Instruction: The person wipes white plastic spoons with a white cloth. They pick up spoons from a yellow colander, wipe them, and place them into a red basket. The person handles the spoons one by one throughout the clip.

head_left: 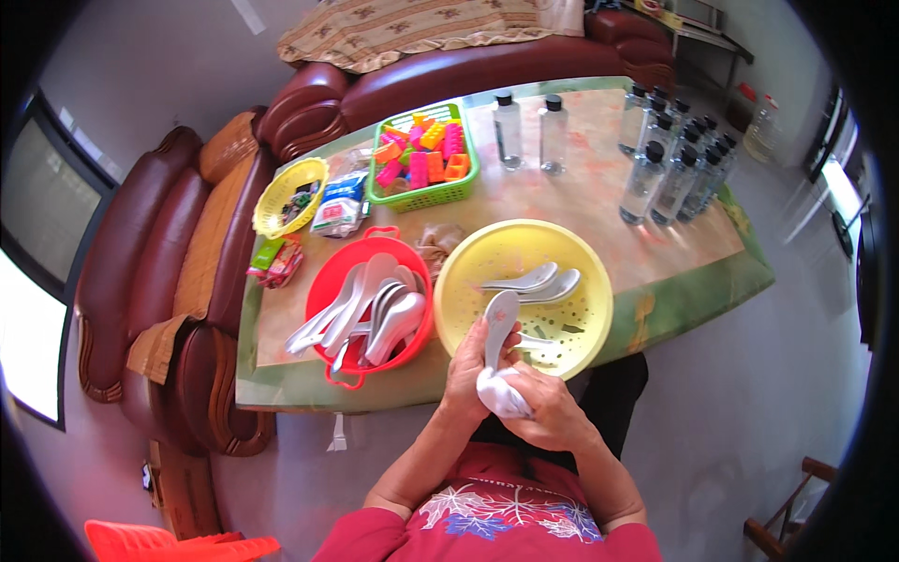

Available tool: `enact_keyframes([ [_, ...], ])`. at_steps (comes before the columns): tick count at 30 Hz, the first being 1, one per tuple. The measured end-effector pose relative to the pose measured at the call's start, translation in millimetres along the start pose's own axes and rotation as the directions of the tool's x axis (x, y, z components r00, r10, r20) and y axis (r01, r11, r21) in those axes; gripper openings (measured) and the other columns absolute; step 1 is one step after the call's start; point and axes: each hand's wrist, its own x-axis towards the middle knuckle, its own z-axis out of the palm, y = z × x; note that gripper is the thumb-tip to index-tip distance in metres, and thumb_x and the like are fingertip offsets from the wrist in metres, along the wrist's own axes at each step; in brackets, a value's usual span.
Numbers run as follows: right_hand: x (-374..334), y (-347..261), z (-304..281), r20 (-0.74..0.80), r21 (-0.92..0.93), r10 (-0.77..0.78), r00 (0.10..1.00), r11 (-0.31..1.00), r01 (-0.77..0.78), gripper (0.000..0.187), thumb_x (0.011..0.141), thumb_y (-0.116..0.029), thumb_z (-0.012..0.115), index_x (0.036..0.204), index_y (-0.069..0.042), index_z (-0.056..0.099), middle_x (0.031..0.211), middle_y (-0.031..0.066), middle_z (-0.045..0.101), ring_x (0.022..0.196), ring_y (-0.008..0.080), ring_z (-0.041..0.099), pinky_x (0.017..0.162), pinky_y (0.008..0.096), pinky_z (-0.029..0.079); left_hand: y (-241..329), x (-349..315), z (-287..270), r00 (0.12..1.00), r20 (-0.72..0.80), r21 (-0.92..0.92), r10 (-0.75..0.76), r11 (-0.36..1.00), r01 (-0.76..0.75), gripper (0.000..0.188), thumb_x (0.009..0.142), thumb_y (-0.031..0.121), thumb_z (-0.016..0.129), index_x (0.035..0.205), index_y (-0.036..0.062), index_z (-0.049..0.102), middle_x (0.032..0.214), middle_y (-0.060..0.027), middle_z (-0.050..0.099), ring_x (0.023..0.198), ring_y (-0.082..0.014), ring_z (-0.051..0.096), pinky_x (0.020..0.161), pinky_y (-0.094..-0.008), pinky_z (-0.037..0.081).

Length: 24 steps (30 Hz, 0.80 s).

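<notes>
My left hand point(464, 373) is closed around a white soup spoon point(501, 321), held upright at the near edge of the yellow colander point(599, 290). My right hand point(548, 407) grips a white cloth point(504, 393) that wraps the spoon's lower end and hides it. Several white spoons point(548, 286) lie inside the colander, two of them side by side toward the back. To the left, a red basket point(348, 258) holds a heap of white spoons and ladles point(361, 304), some with handles sticking out over its rim.
Behind stand a green basket point(426, 199) of colourful toy blocks, a small yellow basket point(267, 211), plastic packets point(342, 204) and a crumpled brown bag point(440, 245). Clear black-capped bottles point(651, 183) crowd the table's right side; two more point(553, 140) stand apart. Brown sofas point(140, 253) line the left and back.
</notes>
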Motion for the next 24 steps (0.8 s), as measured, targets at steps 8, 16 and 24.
enact_keyframes([
  [8,-17.7,1.8,-9.0,0.142,0.311,0.164,0.976,0.929,-0.201,0.027,0.068,-0.005,0.071,0.093,-0.001,0.062,0.082,0.0106,0.061,0.073,0.0237,0.060,0.067,0.0316,0.046,57.6,-8.4,-5.3,0.906,-0.019,0.355,0.422,0.851,-0.388,0.035,0.096,0.032,0.044,0.119,0.0060,0.045,0.100,-0.0079,0.057,0.071,-0.0072,0.050,0.060,-0.0180,0.042],
  [16,-27.9,-0.3,-4.4,0.086,0.422,0.251,0.964,0.867,-0.263,0.027,0.070,-0.005,0.072,0.095,0.000,0.062,0.083,0.0083,0.062,0.073,0.0182,0.061,0.066,0.0288,0.046,114.7,-9.9,-44.5,0.549,0.205,0.968,0.810,-0.086,-0.234,0.032,0.086,0.015,0.060,0.115,0.0030,0.050,0.107,-0.0152,0.055,0.104,-0.0271,0.051,0.089,-0.0398,0.040],
  [24,-41.0,-2.8,-23.6,0.029,0.597,0.346,0.938,0.747,-0.294,0.031,0.072,-0.004,0.072,0.100,0.001,0.061,0.090,0.0052,0.064,0.080,0.0116,0.060,0.072,0.0258,0.047,119.8,4.3,-63.2,0.591,0.329,0.860,0.736,-0.492,0.135,0.036,0.079,0.011,0.064,0.112,0.0035,0.054,0.109,-0.0156,0.056,0.104,-0.0337,0.047,0.092,-0.0437,0.036],
])
